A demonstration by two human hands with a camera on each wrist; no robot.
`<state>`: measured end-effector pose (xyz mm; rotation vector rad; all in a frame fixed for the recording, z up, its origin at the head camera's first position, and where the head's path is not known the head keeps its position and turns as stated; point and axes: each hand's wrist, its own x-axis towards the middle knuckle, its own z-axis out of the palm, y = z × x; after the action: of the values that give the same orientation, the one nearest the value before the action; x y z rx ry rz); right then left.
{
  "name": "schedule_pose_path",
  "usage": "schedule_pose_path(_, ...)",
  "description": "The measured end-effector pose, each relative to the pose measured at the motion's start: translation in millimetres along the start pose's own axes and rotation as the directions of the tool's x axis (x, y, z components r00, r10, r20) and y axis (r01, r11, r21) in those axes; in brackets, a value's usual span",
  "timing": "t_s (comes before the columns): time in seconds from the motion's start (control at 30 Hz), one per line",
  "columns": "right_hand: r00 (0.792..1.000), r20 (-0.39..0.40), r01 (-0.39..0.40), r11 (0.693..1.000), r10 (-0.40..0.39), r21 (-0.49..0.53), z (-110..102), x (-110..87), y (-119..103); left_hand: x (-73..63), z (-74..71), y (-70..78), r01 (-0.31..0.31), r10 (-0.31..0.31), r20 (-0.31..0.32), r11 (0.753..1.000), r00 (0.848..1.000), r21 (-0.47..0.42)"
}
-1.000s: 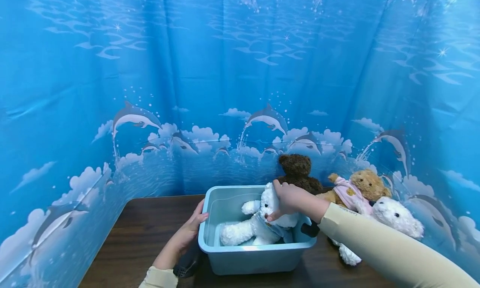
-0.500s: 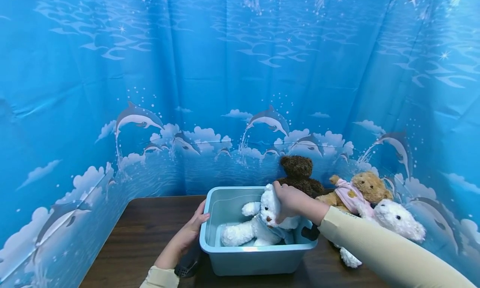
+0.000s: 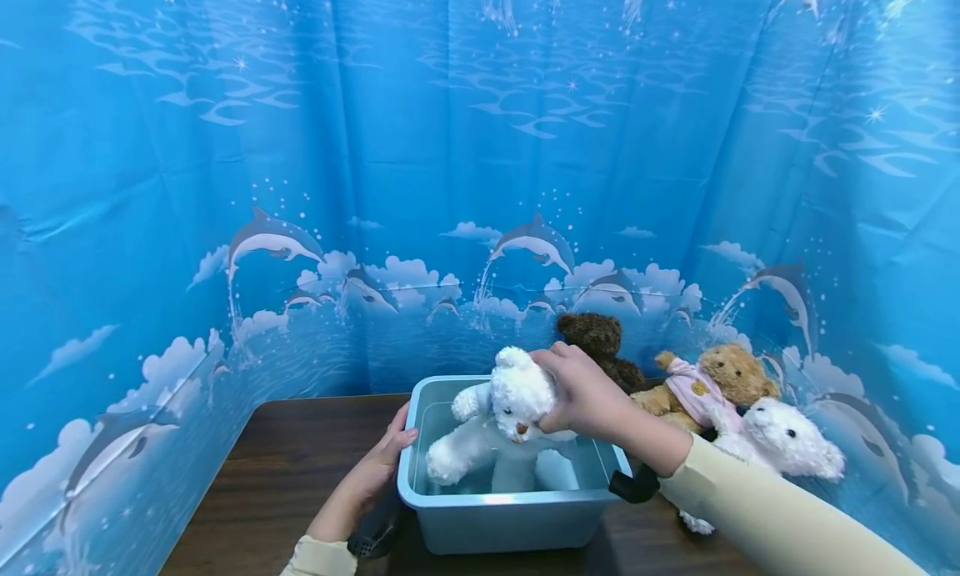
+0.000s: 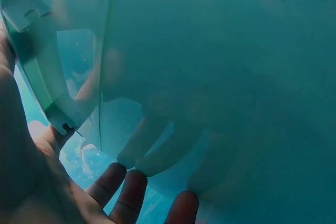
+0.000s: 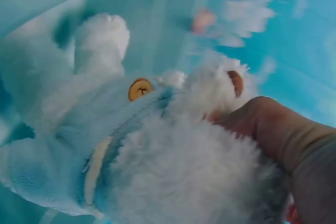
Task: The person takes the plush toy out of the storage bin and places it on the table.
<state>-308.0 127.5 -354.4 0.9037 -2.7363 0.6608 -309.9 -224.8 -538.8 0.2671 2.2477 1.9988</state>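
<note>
My right hand (image 3: 588, 393) holds a white teddy bear (image 3: 521, 397) by its head. The bear leans back in a light-blue plastic bin (image 3: 517, 499), its head above the rim and its legs inside. In the right wrist view, its pale blue top (image 5: 100, 108) with a round wooden button (image 5: 140, 89) shows, and my thumb (image 5: 268, 124) presses into the fur by the nose. My left hand (image 3: 378, 455) grips the bin's left side, thumb over the rim. The left wrist view shows its fingertips (image 4: 134, 182) against the outer wall.
Behind the bin sits a dark brown teddy bear (image 3: 594, 338). To the right lie a tan bear in a pink top (image 3: 708, 384) and another white bear (image 3: 791, 438). A blue dolphin-print curtain (image 3: 480, 184) surrounds the dark wooden table (image 3: 277, 468).
My right hand has raised the white teddy bear and shifted it left, turning its face more toward the front. My left hand has stayed on the bin.
</note>
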Motion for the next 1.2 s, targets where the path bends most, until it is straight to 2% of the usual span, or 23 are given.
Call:
schedule_pose_path(0.13,0.993,-0.117,0.027,0.991,-0.012,0.131,-25.6,-20.6,-10.7,-0.1,-0.9,1.0,0.004,-0.004,-0.001,1.0,1.0,-0.001)
schedule_pose_path(0.23,0.976,-0.218,0.034,0.975,0.015,0.22,-41.9,-40.2,-14.7,-0.9,-1.3,2.0,0.011,-0.011,-0.005,1.0,1.0,0.0)
schedule_pose_path(0.33,0.936,-0.35,0.051,0.969,0.037,0.241,-55.7,-60.2,-14.8,-1.8,-1.5,2.2,0.016,-0.016,-0.011,1.0,1.0,0.003)
schedule_pose_path(0.4,0.892,-0.451,0.081,0.97,0.031,0.228,-63.6,-72.6,-13.5,-2.8,-2.1,1.8,0.016,-0.016,-0.012,1.0,1.0,0.011)
schedule_pose_path(0.5,0.807,-0.591,0.153,0.964,0.005,0.218,-74.4,-90.3,-10.1,-3.1,-3.0,0.1,0.015,-0.014,-0.018,1.0,1.0,0.011)
schedule_pose_path(0.6,0.694,-0.72,0.264,0.936,-0.017,0.233,-81.1,-107.8,-6.5,-2.3,-3.2,-0.8,0.008,-0.008,-0.013,1.0,1.0,0.013)
schedule_pose_path(0.67,0.605,-0.796,0.361,0.887,0.013,0.289,-82.9,-118.3,-4.9,-1.1,-2.6,-0.8,0.005,-0.005,-0.005,1.0,1.0,0.012)
schedule_pose_path(0.73,0.494,-0.868,0.456,0.833,0.057,0.314,-82.9,-126.3,-4.0,-0.7,-2.0,-0.3,0.007,-0.007,0.005,1.0,1.0,0.015)
schedule_pose_path(0.8,0.39,-0.913,0.506,0.802,0.116,0.318,-82.5,-132.6,-4.5,-1.1,-1.7,0.6,0.008,-0.008,0.007,1.0,1.0,0.019)
schedule_pose_path(0.87,0.3,-0.937,0.558,0.763,0.18,0.326,-81.9,-136.0,-5.3,-1.3,-1.6,1.2,0.007,-0.007,0.003,1.0,1.0,0.018)
schedule_pose_path(0.9,0.262,-0.943,0.573,0.754,0.204,0.322,-81.7,-137.4,-5.3,-1.4,-1.5,1.6,0.009,-0.009,0.0,1.0,1.0,0.018)
schedule_pose_path(1.0,0.172,-0.951,0.545,0.779,0.258,0.31,-80.5,-142.9,-3.1,-0.8,-1.5,1.4,0.008,-0.008,-0.004,1.0,1.0,0.016)
schedule_pose_path(1.07,0.13,-0.954,0.475,0.828,0.27,0.299,-79.0,-147.2,1.9,-0.5,-1.5,0.7,0.011,-0.011,-0.005,1.0,1.0,0.014)
schedule_pose_path(1.13,0.101,-0.957,0.37,0.882,0.273,0.291,-76.7,-151.7,9.2,-0.4,-1.7,0.4,0.013,-0.013,-0.004,1.0,1.0,0.01)
schedule_pose_path(1.2,0.097,-0.954,0.294,0.908,0.284,0.3,-73.0,-154.9,18.1,-0.5,-2.2,0.5,0.015,-0.015,-0.007,1.0,1.0,0.007)
